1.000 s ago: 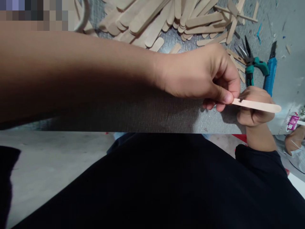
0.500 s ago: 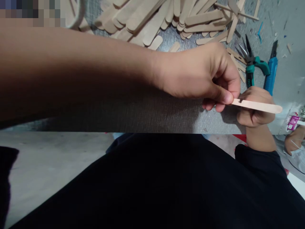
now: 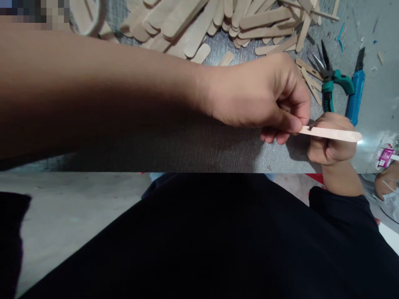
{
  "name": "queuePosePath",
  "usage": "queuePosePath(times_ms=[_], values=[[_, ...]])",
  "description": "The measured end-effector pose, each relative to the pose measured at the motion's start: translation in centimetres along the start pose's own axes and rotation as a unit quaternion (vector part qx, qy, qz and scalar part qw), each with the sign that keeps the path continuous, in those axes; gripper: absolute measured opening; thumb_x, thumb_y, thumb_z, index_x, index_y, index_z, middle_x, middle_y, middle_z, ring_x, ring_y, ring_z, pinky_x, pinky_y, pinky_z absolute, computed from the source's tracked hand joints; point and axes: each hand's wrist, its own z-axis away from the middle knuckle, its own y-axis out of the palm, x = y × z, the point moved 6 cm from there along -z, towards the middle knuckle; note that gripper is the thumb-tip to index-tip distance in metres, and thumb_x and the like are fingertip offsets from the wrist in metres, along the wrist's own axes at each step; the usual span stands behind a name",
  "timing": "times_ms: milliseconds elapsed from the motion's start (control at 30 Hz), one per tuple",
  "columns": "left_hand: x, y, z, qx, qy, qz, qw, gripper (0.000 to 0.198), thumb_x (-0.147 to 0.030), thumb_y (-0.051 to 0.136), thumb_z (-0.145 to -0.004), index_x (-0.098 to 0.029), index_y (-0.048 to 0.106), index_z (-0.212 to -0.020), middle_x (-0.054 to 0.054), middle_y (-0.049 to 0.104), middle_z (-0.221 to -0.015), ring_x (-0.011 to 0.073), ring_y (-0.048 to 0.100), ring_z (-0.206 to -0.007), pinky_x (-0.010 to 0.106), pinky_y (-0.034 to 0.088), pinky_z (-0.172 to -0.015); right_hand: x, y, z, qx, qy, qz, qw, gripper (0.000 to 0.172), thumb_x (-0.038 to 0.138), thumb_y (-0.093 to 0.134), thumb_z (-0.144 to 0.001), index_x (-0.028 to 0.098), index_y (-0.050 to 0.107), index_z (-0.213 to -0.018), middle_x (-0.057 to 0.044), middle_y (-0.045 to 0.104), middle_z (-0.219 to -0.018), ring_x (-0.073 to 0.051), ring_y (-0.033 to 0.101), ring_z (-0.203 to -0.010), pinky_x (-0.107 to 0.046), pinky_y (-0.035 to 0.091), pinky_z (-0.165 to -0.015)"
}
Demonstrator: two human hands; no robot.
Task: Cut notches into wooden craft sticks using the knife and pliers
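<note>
My left hand (image 3: pixel 264 95) reaches in from the left and pinches the left end of a wooden craft stick (image 3: pixel 336 133) between thumb and forefinger. A small dark-edged notch is cut into the stick's upper edge, close to those fingertips. My right hand (image 3: pixel 332 149) is curled closed just behind the stick, which passes across it. Whether that hand grips the stick or something else is hidden. Beyond the right hand lie green-and-black long-nose pliers (image 3: pixel 328 85) with their jaws apart, and a blue utility knife (image 3: pixel 355 93) with its blade out.
Many loose craft sticks (image 3: pixel 199 29) are heaped along the far side of the grey table (image 3: pixel 187 153). A few small cut sticks (image 3: pixel 311 85) lie beside the pliers. At the upper left is part of a pale round rim (image 3: pixel 99 18). Another person's arm (image 3: pixel 385 182) shows at the right edge.
The stick and both hands have shifted slightly left in the view, and the stick's right end sits a little higher. The holds look the same.
</note>
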Motion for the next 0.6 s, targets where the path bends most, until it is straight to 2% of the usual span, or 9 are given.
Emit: queuePosePath(times_ms=[200, 400, 500, 600], values=[[0.0, 0.1, -0.3, -0.014, -0.005, 0.008, 1.000, 0.031, 0.005, 0.067, -0.098, -0.013, 0.074, -0.074, -0.002, 0.071, -0.056, 0.0089, 0.064, -0.044, 0.017, 0.049, -0.047, 0.1, 0.1, 0.2, -0.008, 0.020, -0.008, 1.000, 0.006, 0.024, 0.065, -0.111, 0.026, 0.070, -0.113, 0.005, 0.063, -0.070, -0.014, 0.046, -0.054, -0.035, 0.037, -0.058], [-0.6, 0.1, 0.5, -0.041, -0.030, -0.024, 0.998, 0.027, 0.005, 0.069, -0.100, -0.011, 0.075, -0.079, -0.001, 0.073, -0.062, 0.0074, 0.065, -0.050, 0.017, 0.050, -0.056, 0.1, 0.5, 0.0, -0.018, 0.024, -0.010, 0.999, 0.009, 0.032, 0.063, -0.115, 0.029, 0.069, -0.109, 0.005, 0.057, -0.068, -0.015, 0.045, -0.050, -0.034, 0.035, -0.051], [-0.6, 0.0, 0.3, -0.030, 0.001, -0.009, 0.999, 0.028, 0.004, 0.068, -0.099, -0.012, 0.075, -0.078, -0.001, 0.074, -0.062, 0.0081, 0.065, -0.051, 0.019, 0.051, -0.055, -0.3, 0.7, 0.0, -0.036, 0.014, -0.030, 0.999, 0.007, 0.031, 0.065, -0.113, 0.029, 0.072, -0.113, 0.006, 0.056, -0.067, -0.015, 0.045, -0.050, -0.035, 0.034, -0.048], [-0.4, 0.2, 0.0, -0.002, 0.039, 0.013, 0.999, 0.026, -0.002, 0.072, -0.100, -0.016, 0.078, -0.079, -0.001, 0.076, -0.064, 0.0094, 0.065, -0.053, 0.022, 0.053, -0.054, -1.1, 0.3, 1.2, -0.042, 0.004, -0.049, 0.998, 0.011, 0.037, 0.066, -0.112, 0.032, 0.074, -0.117, 0.006, 0.061, -0.070, -0.015, 0.050, -0.053, -0.033, 0.041, -0.052]])
